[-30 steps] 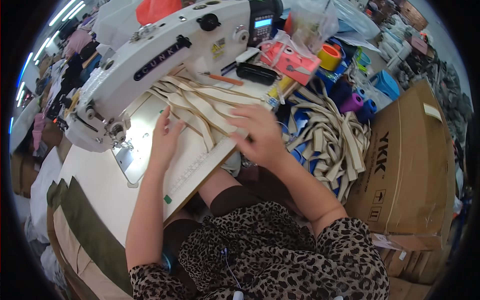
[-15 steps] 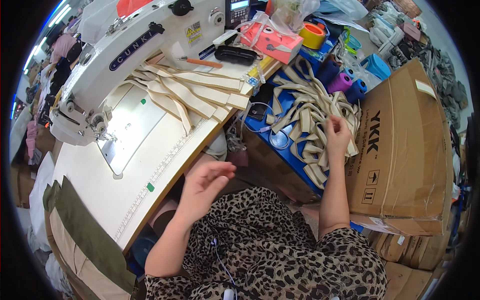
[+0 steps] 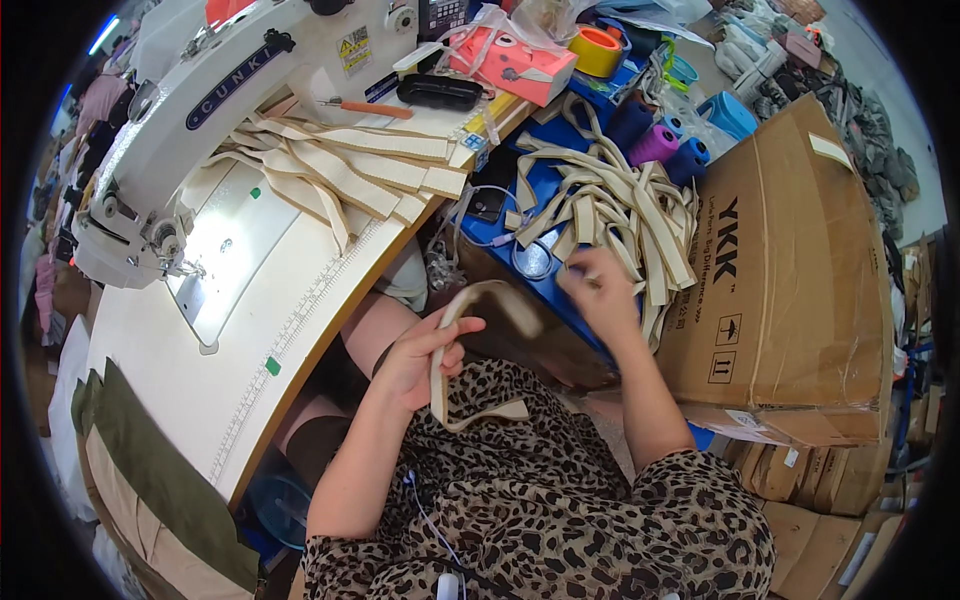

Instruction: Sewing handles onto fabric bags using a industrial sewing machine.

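Our left hand (image 3: 415, 365) is closed on a cream strap (image 3: 512, 411), which loops up out of the fist on one side and trails down over our patterned top on the other. Our right hand (image 3: 603, 290) is blurred, its fingers curled, over the left edge of a blue surface (image 3: 537, 280); we cannot tell whether it grips anything.

Starting from the left, we have green cloth (image 3: 150, 480) lying over beige cloth (image 3: 128, 478) at the left edge of the tabletop (image 3: 140, 345). Next comes a white sewing machine (image 3: 240, 115), its lit needle end toward that left edge. A printed ruler (image 3: 310, 305) runs along the front edge of the tabletop, beside a green mark (image 3: 273, 367). More straps (image 3: 345, 180) fan out from under the machine's arm, their cut ends reaching toward the front edge.

Behind them, toward the right corner, we see an orange-handled tool (image 3: 375, 108), a black case (image 3: 440, 92) and a pink box (image 3: 535, 85). Past that corner stands a yellow and orange roll (image 3: 597, 52). On the blue surface we have a tangled pile (image 3: 655, 225) of the same straps, with purple and blue spools (image 3: 655, 147) behind it. Along its right edge leans a brown carton (image 3: 800, 300).
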### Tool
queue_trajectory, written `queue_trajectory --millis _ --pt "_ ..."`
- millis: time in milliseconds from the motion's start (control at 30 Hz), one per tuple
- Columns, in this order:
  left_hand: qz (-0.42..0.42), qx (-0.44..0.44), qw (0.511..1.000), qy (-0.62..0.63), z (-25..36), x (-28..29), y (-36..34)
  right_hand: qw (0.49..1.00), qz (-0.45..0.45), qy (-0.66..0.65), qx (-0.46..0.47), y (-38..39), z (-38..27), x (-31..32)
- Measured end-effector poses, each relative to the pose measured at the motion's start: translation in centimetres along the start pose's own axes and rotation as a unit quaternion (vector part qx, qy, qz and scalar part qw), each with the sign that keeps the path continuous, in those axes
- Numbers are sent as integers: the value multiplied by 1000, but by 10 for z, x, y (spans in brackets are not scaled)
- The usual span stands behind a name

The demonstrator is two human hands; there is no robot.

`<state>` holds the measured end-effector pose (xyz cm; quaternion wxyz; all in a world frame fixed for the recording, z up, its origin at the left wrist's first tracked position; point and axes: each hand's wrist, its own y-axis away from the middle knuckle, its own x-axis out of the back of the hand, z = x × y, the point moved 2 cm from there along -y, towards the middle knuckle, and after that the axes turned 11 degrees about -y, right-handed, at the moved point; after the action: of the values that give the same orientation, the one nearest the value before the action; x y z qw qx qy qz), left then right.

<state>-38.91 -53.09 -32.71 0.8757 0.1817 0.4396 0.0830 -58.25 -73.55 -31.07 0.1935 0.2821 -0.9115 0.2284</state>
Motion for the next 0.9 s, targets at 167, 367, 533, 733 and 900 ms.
queue_trajectory --millis 167,367,533,733,900 --pt "3 -22 990 140 -5 8 10 856 305 409 -86 -42 82 66" --pt "-1 -19 990 138 -12 10 4 860 280 360 -230 -48 84 85" --pt "39 8 998 57 -13 -6 -5 980 143 4 141 -23 -26 47" --pt "-96 5 995 36 -19 -26 -20 833 -492 -196 159 40 -102 -26" --pt "-13 6 998 68 -18 -19 -11 892 -380 -235 -74 -25 -18 24"
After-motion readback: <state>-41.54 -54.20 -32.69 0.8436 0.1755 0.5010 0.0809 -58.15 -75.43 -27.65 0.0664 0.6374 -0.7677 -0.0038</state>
